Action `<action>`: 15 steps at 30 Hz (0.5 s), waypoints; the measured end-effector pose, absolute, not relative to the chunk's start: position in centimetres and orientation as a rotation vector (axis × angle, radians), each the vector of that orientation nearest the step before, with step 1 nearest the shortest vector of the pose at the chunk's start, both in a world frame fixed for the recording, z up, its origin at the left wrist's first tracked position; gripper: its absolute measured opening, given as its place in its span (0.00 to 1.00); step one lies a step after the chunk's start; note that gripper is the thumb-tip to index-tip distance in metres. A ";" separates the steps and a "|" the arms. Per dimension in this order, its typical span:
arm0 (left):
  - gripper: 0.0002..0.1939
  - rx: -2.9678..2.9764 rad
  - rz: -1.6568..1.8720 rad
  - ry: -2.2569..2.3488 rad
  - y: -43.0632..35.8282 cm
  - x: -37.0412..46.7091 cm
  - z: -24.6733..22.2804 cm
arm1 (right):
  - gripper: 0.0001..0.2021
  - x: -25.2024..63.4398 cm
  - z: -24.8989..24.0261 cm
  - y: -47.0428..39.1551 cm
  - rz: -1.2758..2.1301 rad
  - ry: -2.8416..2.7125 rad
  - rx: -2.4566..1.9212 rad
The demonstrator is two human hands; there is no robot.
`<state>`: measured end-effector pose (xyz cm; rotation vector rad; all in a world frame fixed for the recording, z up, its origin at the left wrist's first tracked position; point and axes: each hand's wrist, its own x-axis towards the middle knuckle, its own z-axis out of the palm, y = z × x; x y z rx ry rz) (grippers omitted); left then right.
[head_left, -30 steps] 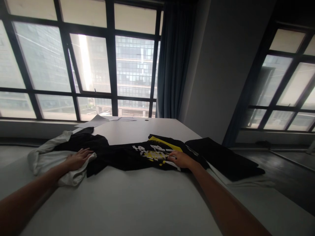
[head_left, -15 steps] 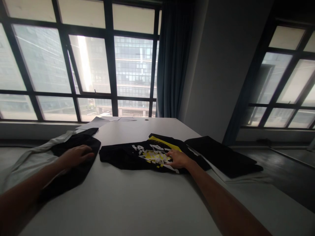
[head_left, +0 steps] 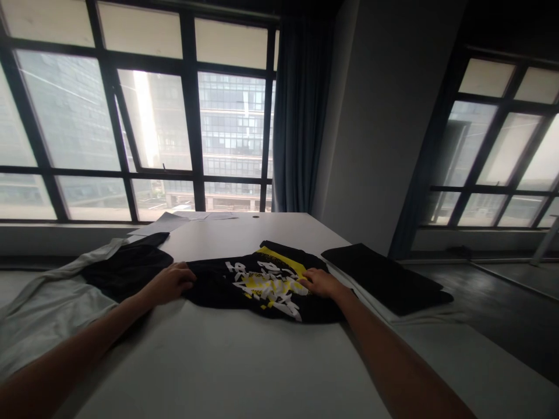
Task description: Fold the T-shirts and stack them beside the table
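Note:
A black T-shirt [head_left: 266,285] with a white and yellow print lies folded on the white table in front of me. My left hand [head_left: 174,282] is closed on its left end, the fingers curled over the edge. At the print's right side, my right hand [head_left: 323,284] pinches the cloth between thumb and fingers. Left of the shirt, beyond my left forearm, lie a loose black garment [head_left: 131,269] and a crumpled white garment [head_left: 56,311]. My left forearm hides part of them.
To the right, a folded black garment [head_left: 388,279] rests on white cloth [head_left: 430,317] near the edge of the white table [head_left: 244,372]. Sheets of paper [head_left: 163,223] lie at the far left corner. Windows, a blue curtain [head_left: 299,116] and a pillar [head_left: 384,128] stand behind.
My left hand has moved right, from the loose black garment to the T-shirt's left end. My right fingers have drawn together on the print, and the shirt's near edge has spread slightly toward me.

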<state>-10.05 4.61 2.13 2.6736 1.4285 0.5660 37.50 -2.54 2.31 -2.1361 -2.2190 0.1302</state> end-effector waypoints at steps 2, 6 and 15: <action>0.33 2.637 0.578 1.506 4.5 -10.1 1.6 | 0.26 37.3 2.0 -2.4 0.093 -2.229 -2.151; 0.38 2.456 0.541 1.713 4.3 -7.5 0.5 | 0.29 36.0 2.1 -2.7 0.007 -2.246 -2.150; 0.07 2.549 0.746 1.161 1.9 -6.0 4.7 | 0.41 36.0 2.9 -3.5 -0.009 -2.107 -2.288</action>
